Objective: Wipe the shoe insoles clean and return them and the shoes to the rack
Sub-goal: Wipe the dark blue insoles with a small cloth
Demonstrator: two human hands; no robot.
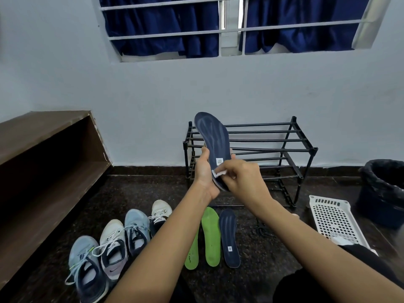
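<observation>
From my remote seat I see the left hand [204, 171] holding a navy insole [213, 138] upright in front of the rack [273, 147], toe end up. Its fingers are curled round the heel half, with the thumb on the near left edge and fingertips showing past the right edge. The right hand [242, 178] sits just beside it, its fingers bunched and pinching a small white wipe [218, 173] against the lower face of the insole, below the small white label.

The rack is black with bare bars on its tiers, and it stands on the dark speckled floor [262, 270] against the pale wall [153, 106].

On the floor below the hands lie two green insoles [211, 235], one partly hidden by the left forearm. A second navy insole [229, 237] lies just beside them on the right, all three lengthwise side by side.

Left of these a row of shoes stands close together: a light blue shoe [84, 265] nearest me, a white shoe [113, 243], a second light blue shoe [136, 228], and a second white shoe [160, 212] farthest away.

On the right a white perforated basket [336, 219] rests on the floor, and a black bin [384, 189] stands behind it. A brown ledge [43, 138] runs along the left side.
</observation>
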